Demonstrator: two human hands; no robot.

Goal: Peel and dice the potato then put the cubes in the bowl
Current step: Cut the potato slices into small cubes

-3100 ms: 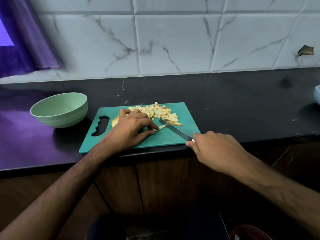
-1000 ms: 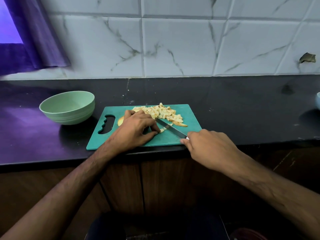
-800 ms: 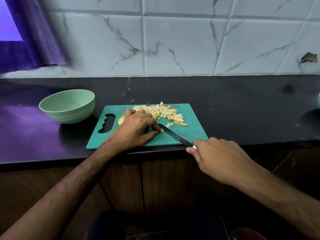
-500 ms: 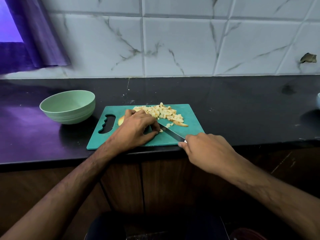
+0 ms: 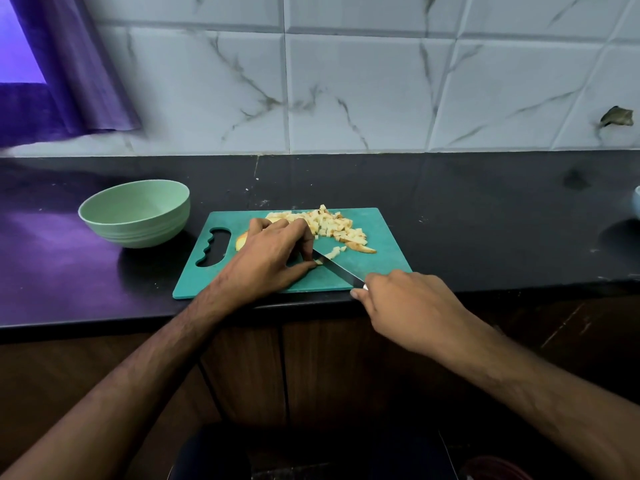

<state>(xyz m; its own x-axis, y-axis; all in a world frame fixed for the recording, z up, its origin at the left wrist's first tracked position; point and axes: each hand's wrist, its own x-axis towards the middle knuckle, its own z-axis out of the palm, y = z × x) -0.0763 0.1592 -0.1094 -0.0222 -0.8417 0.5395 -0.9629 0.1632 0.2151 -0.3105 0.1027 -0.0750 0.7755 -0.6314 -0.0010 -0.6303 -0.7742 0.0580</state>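
Head view, downward, close over counter

Left hand: palm down, knuckles raised, fingers curled under, fingertips and thumb pressed together at the front. Left forearm runs from the lower left corner up toward the centre, wrist straight. Right hand: back upward, fingers closed round a handle, index finger extended along its top. Right forearm enters from the lower right, angled up and leftward. The hands are near each other, not touching.
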